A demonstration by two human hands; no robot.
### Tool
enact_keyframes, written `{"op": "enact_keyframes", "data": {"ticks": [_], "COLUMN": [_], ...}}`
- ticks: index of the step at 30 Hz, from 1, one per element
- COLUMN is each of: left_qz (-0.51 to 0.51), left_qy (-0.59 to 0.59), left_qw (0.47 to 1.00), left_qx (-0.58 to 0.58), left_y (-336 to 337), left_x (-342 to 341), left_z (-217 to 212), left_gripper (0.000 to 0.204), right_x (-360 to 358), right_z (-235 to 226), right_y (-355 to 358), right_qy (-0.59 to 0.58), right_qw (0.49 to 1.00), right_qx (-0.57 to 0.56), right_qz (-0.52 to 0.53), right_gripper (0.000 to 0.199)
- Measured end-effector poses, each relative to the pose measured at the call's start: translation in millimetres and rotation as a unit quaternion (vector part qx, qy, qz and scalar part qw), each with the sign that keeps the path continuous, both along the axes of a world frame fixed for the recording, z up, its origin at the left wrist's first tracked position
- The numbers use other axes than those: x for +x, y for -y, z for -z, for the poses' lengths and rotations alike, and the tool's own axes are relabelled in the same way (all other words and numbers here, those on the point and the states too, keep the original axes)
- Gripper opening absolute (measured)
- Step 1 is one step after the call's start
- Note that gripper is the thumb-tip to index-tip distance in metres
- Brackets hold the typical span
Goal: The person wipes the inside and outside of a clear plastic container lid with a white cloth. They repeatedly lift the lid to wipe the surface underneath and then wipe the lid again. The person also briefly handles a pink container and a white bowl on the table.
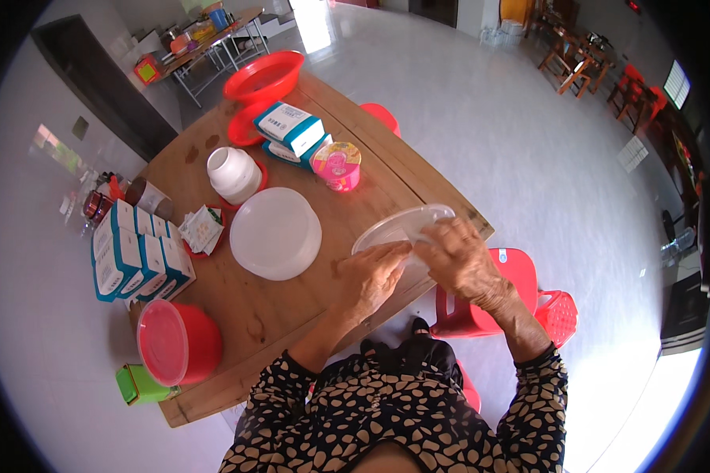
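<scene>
A round, clear plastic lid (394, 226) is held tilted above the table's near right edge. My left hand (377, 274) grips its near rim, the fingers pointing right and partly covering it. At the lid's right side my right hand (459, 256) is curled with bent fingers, pinching the rim. Both hands nearly meet in front of the lid, so the exact finger contact is partly hidden. To their left a white, round lidded tub (276, 233) rests on the wooden table (292, 315). Beyond it stands a pink paper cup (338, 167) with a printed top.
Teal-and-white tissue packs lie at the back (292, 128) and in a stack at left (138, 252). A white jar (234, 175), a red lidded tub (177, 343), a red basin (264, 76) and a green box (143, 385) share the table area. Red stools (489, 296) stand at right.
</scene>
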State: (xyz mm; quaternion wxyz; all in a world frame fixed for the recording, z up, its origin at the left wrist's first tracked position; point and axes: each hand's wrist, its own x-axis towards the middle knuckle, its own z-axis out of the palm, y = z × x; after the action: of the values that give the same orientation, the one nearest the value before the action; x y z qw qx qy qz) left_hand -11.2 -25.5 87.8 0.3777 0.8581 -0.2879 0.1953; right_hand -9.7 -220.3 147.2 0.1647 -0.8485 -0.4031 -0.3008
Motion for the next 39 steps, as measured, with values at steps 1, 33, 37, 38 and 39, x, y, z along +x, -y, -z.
{"op": "enact_keyframes", "data": {"ticks": [1,33,37,38,39], "left_qz": [0.002,0.098,0.096,0.066,0.066], "left_qy": [-0.01,-0.235,-0.262,-0.294,-0.282], "left_qw": [0.998,0.796,0.794,0.798,0.805], "left_qx": [-0.055,-0.549,-0.54,-0.521,-0.518], "left_y": [2,-16,-23,-24,-24], "left_x": [3,-11,-16,-16,-16], "left_z": [-3,52,53,55,56], "left_gripper": [0.034,0.055,0.051,0.05,0.05], "right_x": [1,3,5,11,17], "right_z": [-5,50,48,50,54], "right_y": [3,-88,-89,-87,-85], "right_qy": [-0.03,-0.126,-0.101,-0.09,-0.079], "right_qw": [0.997,0.976,0.976,0.975,0.974], "right_qx": [0.068,0.174,0.188,0.196,0.203], "right_qz": [0.015,0.049,0.038,0.048,0.057], "right_gripper": [0.035,0.048,0.037,0.039,0.041]}}
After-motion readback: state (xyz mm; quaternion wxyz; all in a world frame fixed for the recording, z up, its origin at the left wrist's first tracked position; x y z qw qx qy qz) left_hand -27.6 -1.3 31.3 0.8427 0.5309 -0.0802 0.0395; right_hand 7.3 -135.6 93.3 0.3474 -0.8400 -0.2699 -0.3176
